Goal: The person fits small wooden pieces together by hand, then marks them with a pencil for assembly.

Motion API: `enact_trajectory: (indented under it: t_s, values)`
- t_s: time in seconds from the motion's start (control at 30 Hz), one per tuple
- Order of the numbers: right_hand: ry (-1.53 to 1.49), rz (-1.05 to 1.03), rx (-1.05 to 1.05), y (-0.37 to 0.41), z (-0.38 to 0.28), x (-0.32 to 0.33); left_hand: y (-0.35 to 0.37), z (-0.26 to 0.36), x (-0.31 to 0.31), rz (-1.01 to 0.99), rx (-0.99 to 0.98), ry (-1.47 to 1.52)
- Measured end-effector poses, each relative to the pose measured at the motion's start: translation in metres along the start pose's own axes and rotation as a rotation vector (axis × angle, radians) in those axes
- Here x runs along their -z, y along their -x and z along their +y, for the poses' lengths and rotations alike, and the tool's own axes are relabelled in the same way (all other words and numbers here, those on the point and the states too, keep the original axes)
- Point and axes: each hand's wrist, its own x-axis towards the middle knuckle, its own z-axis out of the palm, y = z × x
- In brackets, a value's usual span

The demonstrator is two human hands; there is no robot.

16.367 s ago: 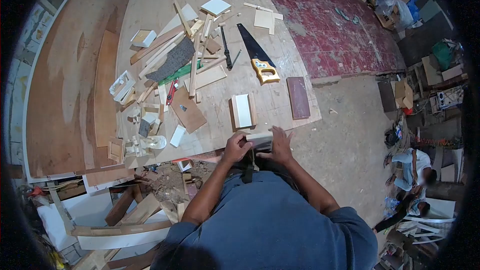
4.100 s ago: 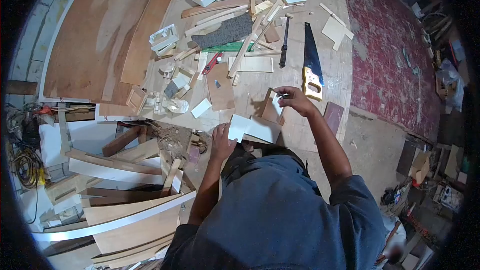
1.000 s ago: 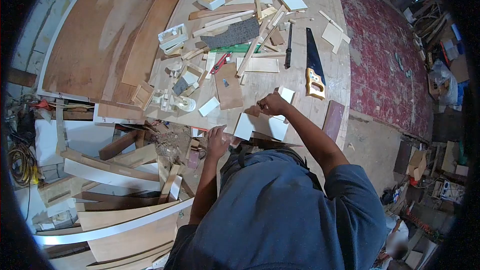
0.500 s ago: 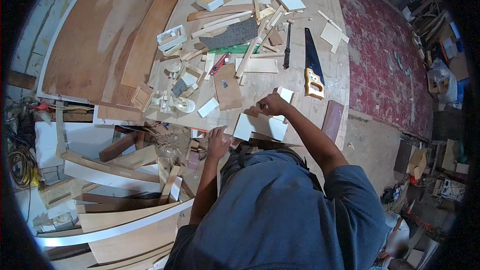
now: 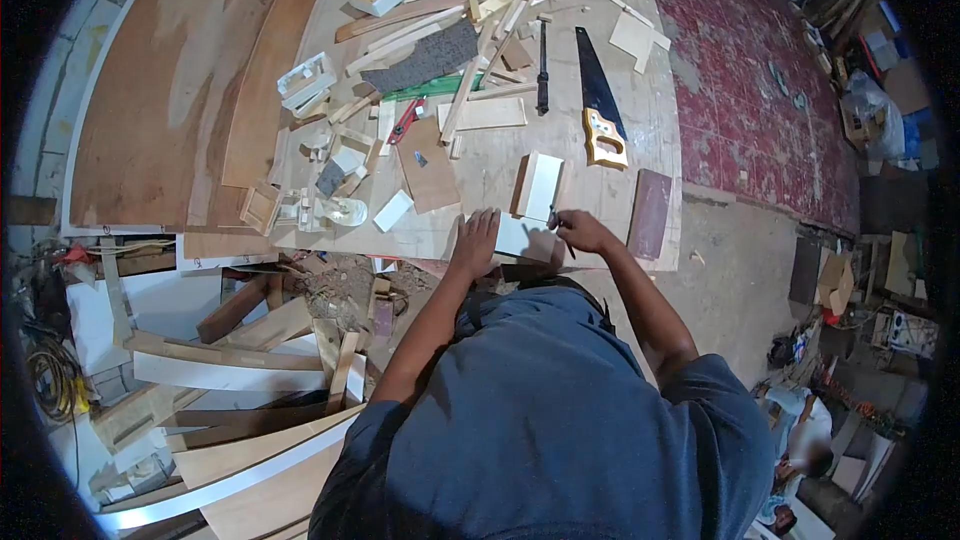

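Observation:
At the near edge of the table, a white board (image 5: 520, 238) lies under my hands. A white block with brown wooden sides (image 5: 541, 187) sits against its far side. My left hand (image 5: 478, 237) rests flat on the board's left end, fingers stretched forward. Near the block's right corner, my right hand (image 5: 585, 231) is closed in a pinch on a thin dark pencil-like stick (image 5: 553, 212). The hand hides part of the stick, and its shadow falls on the board.
A handsaw (image 5: 604, 136) and a dark rod-shaped tool (image 5: 543, 70) lie beyond my right hand. A reddish-brown block (image 5: 650, 212) is at the right edge. Wood offcuts, a red-handled tool (image 5: 407, 121) and a grey strip (image 5: 425, 58) cover the left. A person (image 5: 800, 445) is at lower right.
My left hand has gone from the table edge onto the white board. My right hand has come back toward me, and the white pieces have been rearranged. The camera view has shifted.

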Motion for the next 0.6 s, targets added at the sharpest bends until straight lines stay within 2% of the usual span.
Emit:
enact_trajectory:
  t_s: [0.2,0.23,0.4,0.6]
  values:
    - [0.128,-0.089,-0.158,0.011,0.019,-0.032,0.011,-0.001,-0.004,-0.07,0.08,0.063]
    - [0.149,-0.093,-0.067,0.008,0.024,-0.034,0.015,-0.002,-0.01,-0.028,0.081,0.066]
    - [0.074,-0.039,-0.051,0.0,0.017,-0.035,0.026,0.006,-0.011,0.005,0.167,0.096]
    - [0.171,-0.009,0.031,-0.013,0.027,-0.04,0.04,0.008,0.016,0.042,0.203,0.046]
